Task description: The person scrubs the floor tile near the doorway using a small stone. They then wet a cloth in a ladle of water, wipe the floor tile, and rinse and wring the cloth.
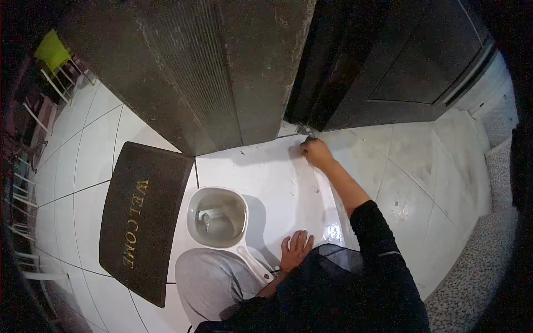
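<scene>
My left hand (296,250) lies on the white threshold floor (272,183) with its fingers spread, holding nothing. My right hand (317,153) reaches forward to the floor by the foot of the door frame. Its fingers are closed, and what they hold, if anything, is too small and hidden to name. Left of my hands stands a white water dipper (245,221) with what looks like water inside. Its handle (254,262) points back toward my left wrist.
A dark doormat (139,216) lettered WELCOME lies on the tiles to the left. Ahead rise a dark ribbed door panel (194,72) and another dark door (405,66). My knee in grey cloth (214,277) is beside the dipper. A green chair (54,53) stands far left.
</scene>
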